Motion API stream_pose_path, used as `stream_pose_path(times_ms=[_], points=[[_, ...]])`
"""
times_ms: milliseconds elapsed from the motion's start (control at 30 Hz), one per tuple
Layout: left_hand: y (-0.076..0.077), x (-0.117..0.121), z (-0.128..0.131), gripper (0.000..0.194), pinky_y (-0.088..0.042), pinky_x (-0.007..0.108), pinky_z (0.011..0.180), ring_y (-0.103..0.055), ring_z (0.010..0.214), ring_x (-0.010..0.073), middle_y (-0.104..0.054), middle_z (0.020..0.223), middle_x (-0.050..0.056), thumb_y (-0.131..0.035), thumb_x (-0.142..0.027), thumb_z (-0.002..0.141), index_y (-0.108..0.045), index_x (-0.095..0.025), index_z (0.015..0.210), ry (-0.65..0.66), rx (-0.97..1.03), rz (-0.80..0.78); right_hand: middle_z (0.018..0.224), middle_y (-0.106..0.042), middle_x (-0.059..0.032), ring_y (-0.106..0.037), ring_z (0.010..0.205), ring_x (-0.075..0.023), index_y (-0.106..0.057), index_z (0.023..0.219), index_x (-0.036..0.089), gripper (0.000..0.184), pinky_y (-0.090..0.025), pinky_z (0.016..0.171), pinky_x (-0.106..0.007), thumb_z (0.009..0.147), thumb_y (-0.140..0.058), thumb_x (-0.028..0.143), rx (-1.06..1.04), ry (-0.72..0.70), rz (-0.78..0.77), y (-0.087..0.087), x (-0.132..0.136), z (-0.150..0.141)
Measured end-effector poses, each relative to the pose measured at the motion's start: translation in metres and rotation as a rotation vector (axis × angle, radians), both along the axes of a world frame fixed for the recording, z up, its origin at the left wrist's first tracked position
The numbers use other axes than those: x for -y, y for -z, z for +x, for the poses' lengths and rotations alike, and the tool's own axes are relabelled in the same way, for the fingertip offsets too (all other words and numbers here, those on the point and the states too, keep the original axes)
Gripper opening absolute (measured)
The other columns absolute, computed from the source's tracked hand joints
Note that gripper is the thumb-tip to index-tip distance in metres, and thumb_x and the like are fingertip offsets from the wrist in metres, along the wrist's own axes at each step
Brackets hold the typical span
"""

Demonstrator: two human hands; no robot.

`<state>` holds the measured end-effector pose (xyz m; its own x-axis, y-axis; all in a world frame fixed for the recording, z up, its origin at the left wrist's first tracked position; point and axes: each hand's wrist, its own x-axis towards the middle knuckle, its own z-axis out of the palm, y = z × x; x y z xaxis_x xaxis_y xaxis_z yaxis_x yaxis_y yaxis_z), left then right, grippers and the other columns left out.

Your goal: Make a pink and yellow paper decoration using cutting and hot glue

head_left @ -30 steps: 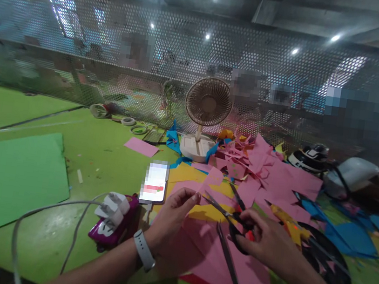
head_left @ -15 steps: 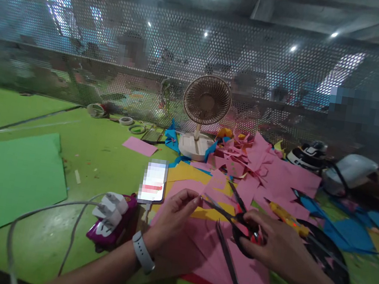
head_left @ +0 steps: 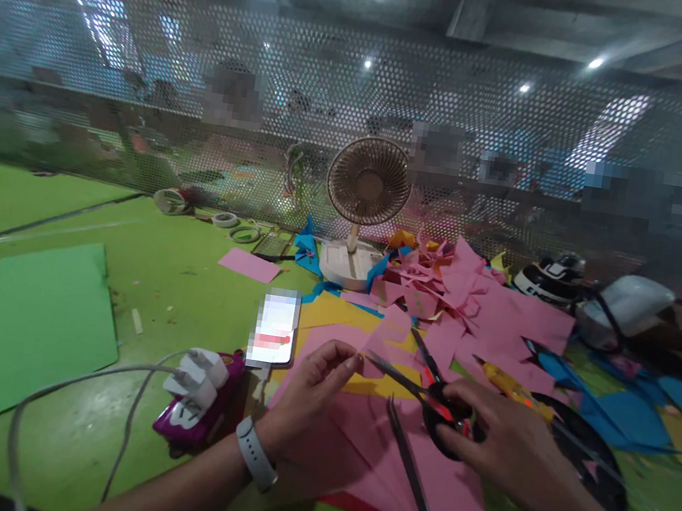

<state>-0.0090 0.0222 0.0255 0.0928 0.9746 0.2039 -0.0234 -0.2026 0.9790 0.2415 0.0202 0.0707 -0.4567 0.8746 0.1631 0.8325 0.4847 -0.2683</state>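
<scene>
My left hand (head_left: 323,380), with a pale watch band on its wrist, is closed in a pinch on a small piece of pink paper (head_left: 393,327). My right hand (head_left: 490,433) grips the scissors (head_left: 404,373) by their black and red handles. Their blades stand wide apart, and one tip lies close to my left fingertips. Dark tweezers (head_left: 414,479) lie below the scissors on pink paper sheets (head_left: 448,507). Yellow paper (head_left: 333,312) lies beyond my left hand.
A small fan (head_left: 369,182) stands at the back beside a pile of folded pink paper (head_left: 427,272). Left of my hands are a lit phone (head_left: 273,326) and a white plug (head_left: 197,379) with a cable. A yellow-handled tool (head_left: 510,385) lies right.
The scissors have shifted slightly right and down, away from my left fingertips, with the blades still apart. My left hand keeps its pinch in nearly the same place.
</scene>
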Motion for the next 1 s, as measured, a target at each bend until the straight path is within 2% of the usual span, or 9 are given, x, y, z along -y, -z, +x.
stream_pose_path(times_ms=[167,433,700,900,1000], points=[[0.0013,0.0002,-0.0017,0.017,-0.043,0.027,0.075,-0.053,0.081,0.0163,-0.059,0.086,0.004,-0.052,-0.033,0.088,-0.058,-0.017,0.089,0.032,-0.049,0.037,0.094,-0.07,-0.0007,-0.066,0.077,-0.0192,-0.063,0.095,0.026,0.018,-0.047,0.061,-0.028,0.078,-0.06,0.033,0.004,0.003,0.087,0.0039,0.0021,0.0012],[-0.0003,0.002,-0.0015,0.017,-0.043,0.029,0.079,-0.055,0.085,0.0178,-0.061,0.088,0.005,-0.05,-0.033,0.089,-0.059,-0.018,0.089,0.022,-0.099,0.067,0.09,-0.071,-0.0004,-0.067,0.077,-0.0196,-0.061,0.094,0.025,0.017,-0.048,0.063,-0.028,0.078,-0.06,0.03,0.01,0.005,0.086,0.004,0.0011,0.0017],[0.0002,0.0018,-0.0017,0.019,-0.044,0.028,0.077,-0.056,0.085,0.018,-0.061,0.088,0.005,-0.052,-0.035,0.088,-0.059,-0.018,0.089,-0.002,-0.073,0.042,0.098,-0.071,-0.0026,-0.068,0.083,-0.0212,-0.062,0.093,0.026,0.016,-0.048,0.06,-0.027,0.079,-0.058,0.031,-0.044,0.051,0.183,0.006,0.001,0.0031],[-0.0012,0.0,-0.0017,0.022,-0.045,0.029,0.077,-0.056,0.084,0.0183,-0.062,0.086,0.005,-0.056,-0.038,0.085,-0.061,-0.017,0.088,-0.026,-0.03,0.0,0.084,-0.072,-0.0004,-0.067,0.07,-0.0186,-0.062,0.092,0.026,0.017,-0.047,0.059,-0.026,0.077,-0.06,0.034,-0.056,0.039,0.125,0.0047,0.0043,0.0018],[-0.0021,-0.0002,-0.0019,0.022,-0.045,0.03,0.078,-0.056,0.084,0.0184,-0.062,0.086,0.005,-0.057,-0.038,0.085,-0.062,-0.017,0.089,-0.025,-0.02,-0.006,0.092,-0.071,-0.0028,-0.067,0.075,-0.02,-0.061,0.095,0.024,0.021,-0.047,0.061,-0.028,0.077,-0.06,0.034,-0.013,0.022,0.169,0.0061,0.0042,0.0014]])
